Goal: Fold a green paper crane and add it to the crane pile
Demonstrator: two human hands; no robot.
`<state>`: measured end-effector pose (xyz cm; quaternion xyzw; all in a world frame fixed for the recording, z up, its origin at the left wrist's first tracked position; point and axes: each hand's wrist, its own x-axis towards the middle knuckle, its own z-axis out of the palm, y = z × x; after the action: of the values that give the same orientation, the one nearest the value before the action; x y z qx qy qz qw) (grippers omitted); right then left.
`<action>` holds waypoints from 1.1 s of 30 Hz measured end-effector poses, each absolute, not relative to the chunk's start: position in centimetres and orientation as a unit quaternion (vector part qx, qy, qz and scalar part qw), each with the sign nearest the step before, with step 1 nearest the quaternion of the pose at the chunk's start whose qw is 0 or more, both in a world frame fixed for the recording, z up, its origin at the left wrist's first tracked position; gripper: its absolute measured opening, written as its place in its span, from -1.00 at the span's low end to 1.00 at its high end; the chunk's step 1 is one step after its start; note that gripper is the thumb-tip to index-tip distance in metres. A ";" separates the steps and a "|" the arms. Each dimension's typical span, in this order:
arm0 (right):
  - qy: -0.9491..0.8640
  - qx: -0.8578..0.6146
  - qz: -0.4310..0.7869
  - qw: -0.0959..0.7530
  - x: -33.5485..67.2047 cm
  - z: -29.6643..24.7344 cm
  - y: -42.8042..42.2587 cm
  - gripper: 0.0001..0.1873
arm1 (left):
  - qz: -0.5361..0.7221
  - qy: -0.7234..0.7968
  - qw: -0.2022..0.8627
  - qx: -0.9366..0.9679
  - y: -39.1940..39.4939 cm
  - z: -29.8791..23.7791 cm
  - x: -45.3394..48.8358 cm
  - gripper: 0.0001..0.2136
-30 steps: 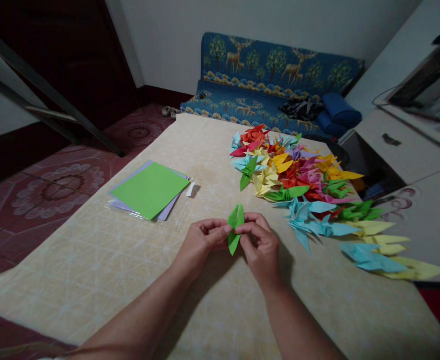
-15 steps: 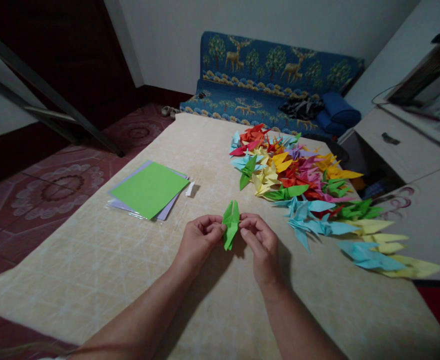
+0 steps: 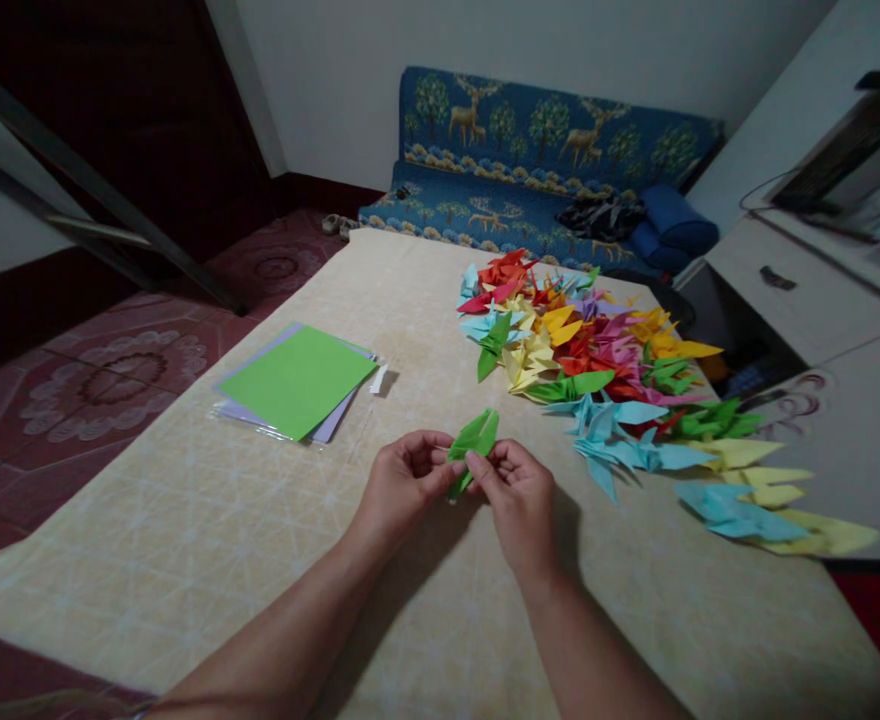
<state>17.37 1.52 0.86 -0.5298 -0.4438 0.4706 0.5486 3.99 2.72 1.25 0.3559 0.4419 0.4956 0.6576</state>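
A folded piece of green origami paper (image 3: 475, 436) is held between my two hands above the table, its upper end tilted to the right. My left hand (image 3: 414, 474) pinches its left side with thumb and fingers. From the right, my right hand (image 3: 516, 492) grips it too, the thumb pressed on its front face. My fingertips hide part of its middle. To the left lies a stack of flat square paper (image 3: 297, 380), with a green sheet on top and purple ones beneath on a clear plastic wrapper.
A heap of folded paper cranes (image 3: 575, 345) in many colours covers the table's right side, reaching the edge. A small white paper piece (image 3: 380, 379) lies by the stack. Beyond the patterned tablecloth (image 3: 207, 540) stands a blue sofa (image 3: 530, 140); a white cabinet (image 3: 822, 300) is at right.
The green folded paper has tilted, its top leaning right. My right thumb has moved left onto its front, and my right hand now grips it.
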 end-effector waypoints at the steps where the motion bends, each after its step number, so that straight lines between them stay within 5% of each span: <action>1: -0.433 -0.531 0.472 0.554 17.4 0.9 1.5 -0.74 | 0.491 0.435 0.663 0.362 2.7 1.2 4.0 -0.66; 22: -0.444 -0.534 0.492 0.525 16.6 0.3 1.4 -0.71 | 0.497 0.493 0.567 0.434 2.8 1.1 4.5 -0.86; 33: -0.420 -0.557 0.415 0.584 16.9 0.7 1.5 -0.71 | 0.422 0.483 0.524 0.560 2.5 0.4 4.6 -0.76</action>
<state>16.86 1.48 0.70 -0.5574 -0.4201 0.4149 0.5837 4.62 2.53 0.45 0.5601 0.4828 0.4222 0.5243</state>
